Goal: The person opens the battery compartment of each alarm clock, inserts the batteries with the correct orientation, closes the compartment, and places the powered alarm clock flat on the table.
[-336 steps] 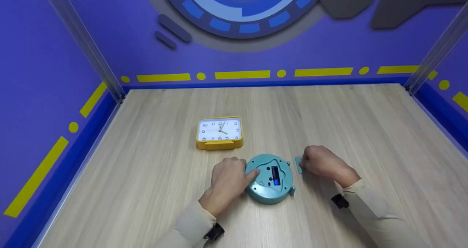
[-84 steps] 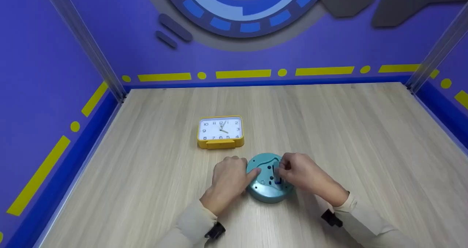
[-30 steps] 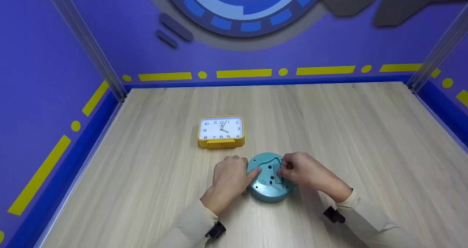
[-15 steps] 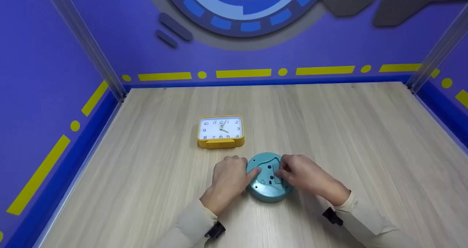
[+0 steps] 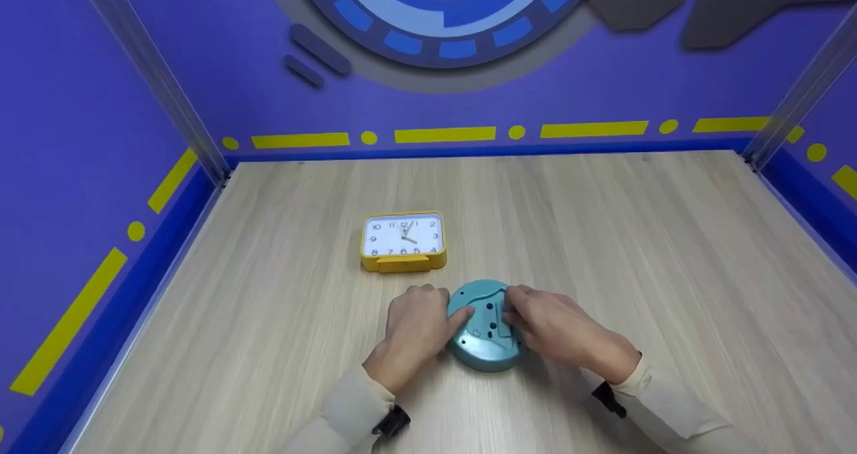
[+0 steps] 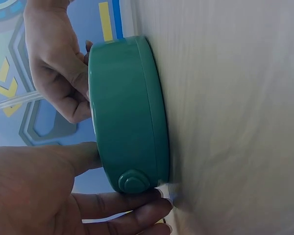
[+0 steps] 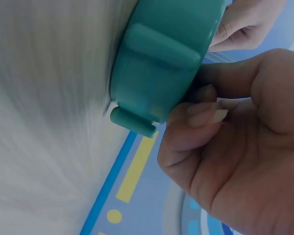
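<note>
A round teal clock (image 5: 479, 350) lies face down on the table, its back with small holes and knobs turned up. My left hand (image 5: 416, 327) holds its left side, thumb on the back and fingers against the side wall. In the left wrist view a round button (image 6: 133, 181) on that wall sits by the fingers. Flat in the recess of the back lies a battery cover (image 5: 503, 325). My right hand (image 5: 566, 327) has curled fingertips at the cover's right edge, partly hiding it. Two short teal feet, one a peg (image 7: 132, 121), stick out of the wall near the right hand.
A yellow rectangular alarm clock (image 5: 403, 240) lies face up behind the left hand. The wood-grain table (image 5: 636, 226) is bordered by a blue back wall (image 5: 442, 112) and side walls. Black straps (image 5: 392, 422) circle both wrists.
The cover, first pinched off to the right of the clock, now lies over the battery compartment. The right hand came left onto it. Lately the teal clock has shifted slightly left.
</note>
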Demonstrator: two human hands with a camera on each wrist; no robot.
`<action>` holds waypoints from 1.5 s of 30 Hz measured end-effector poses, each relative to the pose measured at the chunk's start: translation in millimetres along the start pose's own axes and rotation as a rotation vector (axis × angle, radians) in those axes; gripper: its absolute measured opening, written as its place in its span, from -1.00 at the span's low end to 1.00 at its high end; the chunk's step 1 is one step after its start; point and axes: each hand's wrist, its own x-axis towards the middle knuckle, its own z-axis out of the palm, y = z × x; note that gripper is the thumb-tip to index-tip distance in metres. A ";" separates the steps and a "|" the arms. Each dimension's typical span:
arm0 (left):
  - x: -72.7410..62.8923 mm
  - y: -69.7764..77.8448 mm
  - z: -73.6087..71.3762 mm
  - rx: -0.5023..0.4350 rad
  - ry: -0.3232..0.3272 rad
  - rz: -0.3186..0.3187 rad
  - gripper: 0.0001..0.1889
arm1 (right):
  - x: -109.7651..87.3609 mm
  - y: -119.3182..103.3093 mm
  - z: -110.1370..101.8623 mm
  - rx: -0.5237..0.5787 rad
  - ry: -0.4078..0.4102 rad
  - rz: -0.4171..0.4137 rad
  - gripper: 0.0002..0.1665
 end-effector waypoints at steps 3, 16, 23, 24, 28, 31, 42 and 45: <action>-0.8 -1.8 -0.5 -0.007 0.010 0.004 -0.49 | 0.8 -1.3 2.6 0.012 -0.003 0.015 -0.86; -0.5 -1.3 -1.4 -0.018 0.000 -0.001 -0.49 | 5.3 -6.4 5.7 -0.009 0.014 0.061 -0.83; -0.2 -0.9 -2.6 -0.017 -0.002 -0.009 -0.50 | 6.8 -7.8 6.7 -0.095 0.059 0.007 -0.82; -0.3 -1.0 -2.5 -0.018 -0.001 -0.008 -0.50 | 7.1 -7.7 6.6 -0.109 0.059 -0.001 -0.82; -1.0 -0.9 -2.7 -0.029 0.004 -0.002 -0.51 | 8.3 -4.5 3.8 -0.116 0.030 -0.022 -0.84; -0.6 -0.8 -2.4 -0.030 0.005 0.004 -0.51 | 9.4 1.5 -1.1 0.015 -0.016 0.003 -0.84; 0.5 -0.7 -2.0 -0.035 -0.017 -0.005 -0.50 | 11.1 16.1 -7.7 0.347 -0.026 0.313 -0.66; -0.2 -1.2 -2.3 -0.031 -0.012 -0.005 -0.50 | 11.4 18.1 -7.3 0.377 -0.050 0.356 -0.61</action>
